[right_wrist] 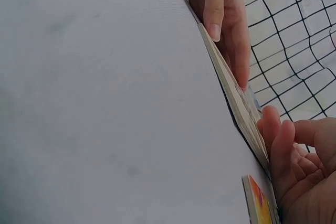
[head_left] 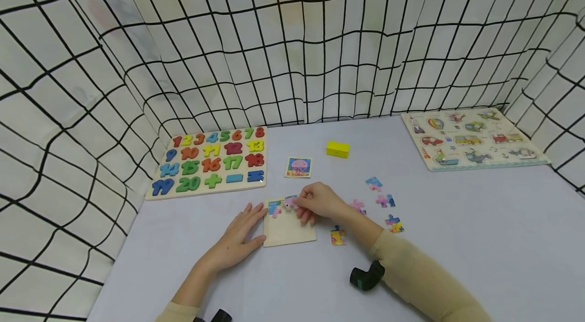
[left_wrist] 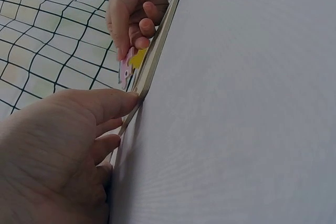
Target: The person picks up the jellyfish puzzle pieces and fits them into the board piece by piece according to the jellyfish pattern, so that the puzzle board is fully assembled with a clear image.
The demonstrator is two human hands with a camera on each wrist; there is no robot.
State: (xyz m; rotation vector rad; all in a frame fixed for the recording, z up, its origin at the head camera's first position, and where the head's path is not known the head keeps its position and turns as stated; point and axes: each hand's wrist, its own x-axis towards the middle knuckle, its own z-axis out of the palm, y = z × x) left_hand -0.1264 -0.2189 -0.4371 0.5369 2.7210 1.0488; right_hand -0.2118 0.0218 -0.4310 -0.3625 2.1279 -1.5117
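Observation:
Between thumb and fingertips my right hand (head_left: pixel 321 201) pinches a pink jigsaw piece (head_left: pixel 289 204) with an eye on it, over the top edge of a square wooden puzzle board (head_left: pixel 289 233). One blue-and-pink piece (head_left: pixel 274 208) lies in the board's top left corner. My left hand (head_left: pixel 235 240) lies beside the board with its fingers extended, and its fingertips touch the left side. The left wrist view shows the pinched piece (left_wrist: pixel 125 71) tilted above the board's edge. Loose jigsaw pieces (head_left: pixel 385 201) are scattered right of the board, one partly behind my right forearm.
Behind the board lie a small jellyfish picture card (head_left: pixel 299 166) and a yellow block (head_left: pixel 337 149). A number puzzle (head_left: pixel 233 192) is at the back left, a vehicle puzzle (head_left: pixel 466 162) at the back right. Black netting (head_left: pixel 301 63) over pale walls borders the white table.

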